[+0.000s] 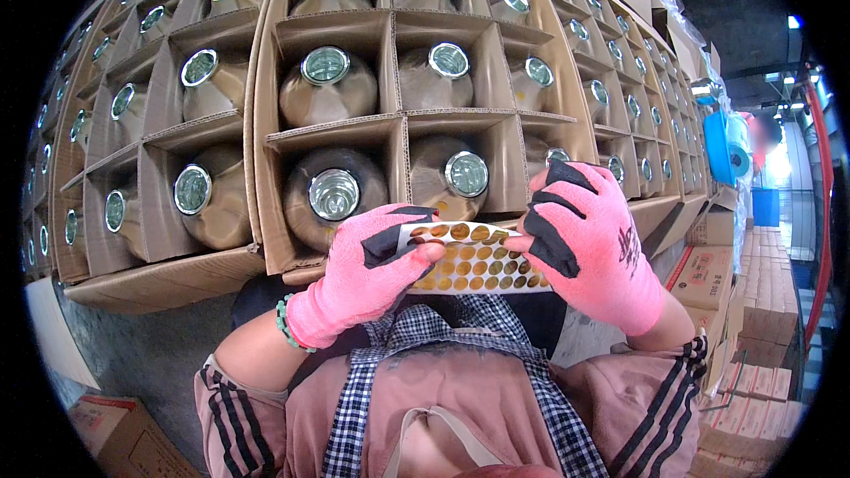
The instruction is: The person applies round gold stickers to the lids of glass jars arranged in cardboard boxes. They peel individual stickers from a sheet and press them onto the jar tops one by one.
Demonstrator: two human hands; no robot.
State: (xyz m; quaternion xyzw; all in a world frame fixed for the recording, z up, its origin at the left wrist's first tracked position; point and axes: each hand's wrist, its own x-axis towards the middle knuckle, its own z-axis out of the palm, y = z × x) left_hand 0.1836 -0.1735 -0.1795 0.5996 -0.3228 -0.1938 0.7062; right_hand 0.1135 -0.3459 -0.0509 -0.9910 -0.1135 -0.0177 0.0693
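Note:
A white sheet of round gold stickers (pixel 474 267) is stretched between my two hands, in front of my checked apron. My left hand (pixel 363 261), in a pink glove with dark patches and bare thumb tip, pinches the sheet's left end. At its right end, my gloved right hand (pixel 589 239) grips the upper edge, fingers curled. Just beyond the hands stands an open cardboard carton (pixel 292 124) with dividers. Each visible cell holds a round-bodied clear glass bottle (pixel 335 195) with an open mouth; another bottle (pixel 465 175) stands right beside it.
More divided cartons of glass bottles stand on the left (pixel 212 190) and the right (pixel 599 93). Stacked cardboard boxes (pixel 766 301) rise at the right. A blue container (pixel 722 146) and another person (pixel 763 134) are farther back. A closed carton (pixel 128 438) lies at lower left.

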